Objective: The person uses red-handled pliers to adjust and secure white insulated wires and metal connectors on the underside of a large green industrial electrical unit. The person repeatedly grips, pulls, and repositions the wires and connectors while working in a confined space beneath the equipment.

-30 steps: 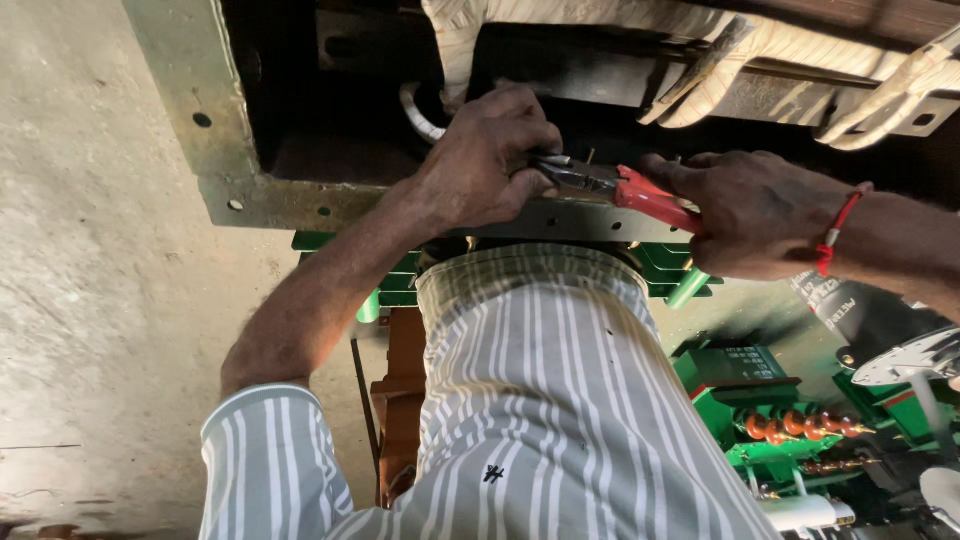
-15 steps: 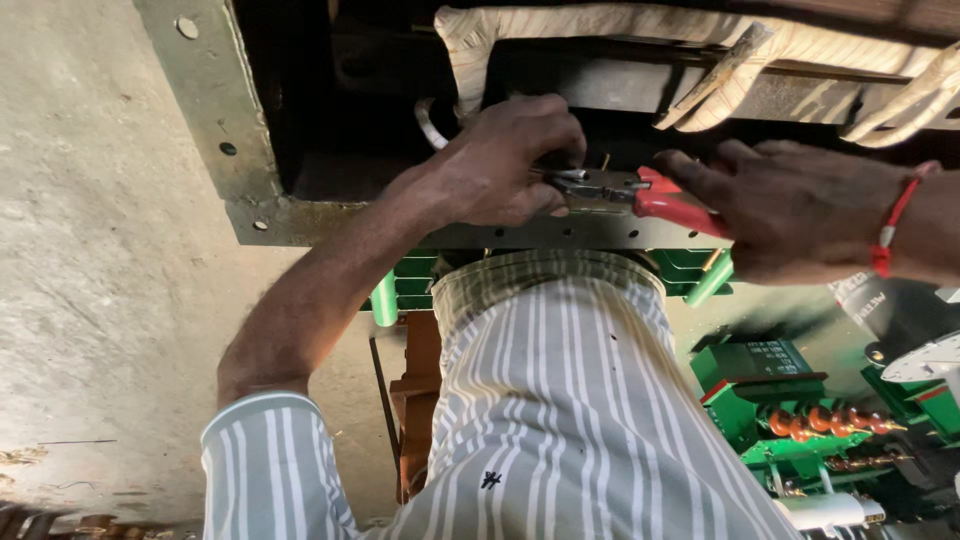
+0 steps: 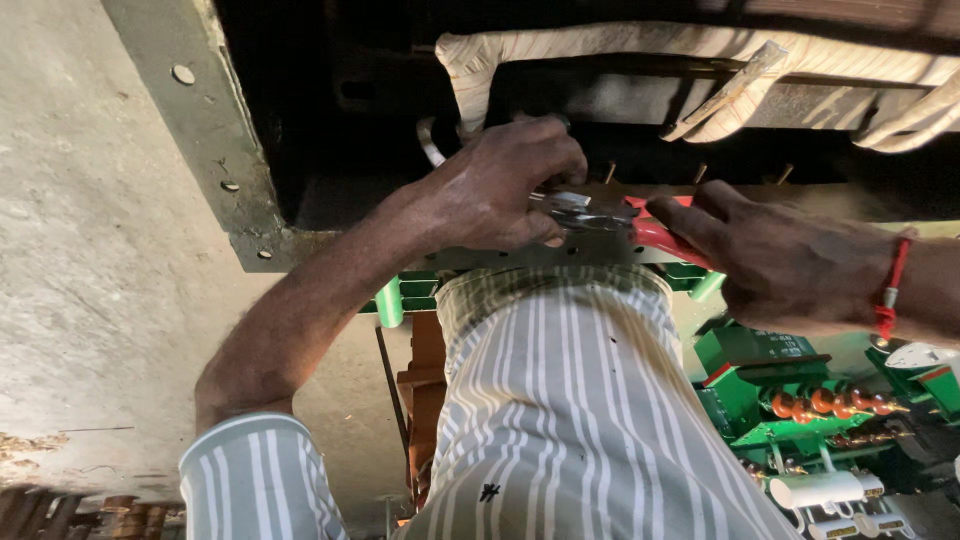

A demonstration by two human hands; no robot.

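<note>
My left hand [image 3: 500,190] reaches in from the lower left, its fingers curled over the metal jaws of a pair of red-handled pliers [image 3: 610,218]. Wearing a red thread at the wrist, my right hand [image 3: 790,262] comes in from the right and grips the red handles. The pliers lie along the edge of a grey metal frame [image 3: 210,150], in front of a dark opening. What the jaws bite on is hidden under my left fingers. A winding wrapped in pale cloth tape [image 3: 620,50] runs just above the hands.
A striped shirt [image 3: 570,400] fills the lower middle. Green machine parts with copper-coloured terminals [image 3: 800,400] and white insulators [image 3: 815,490] sit at the lower right. Bare concrete [image 3: 90,300] lies to the left. An orange-brown bracket [image 3: 425,385] stands beside the shirt.
Both hands stay on the pliers at the frame edge. The view has shifted, so hands and frame sit a little lower, and my right hand has closed in along the handles.
</note>
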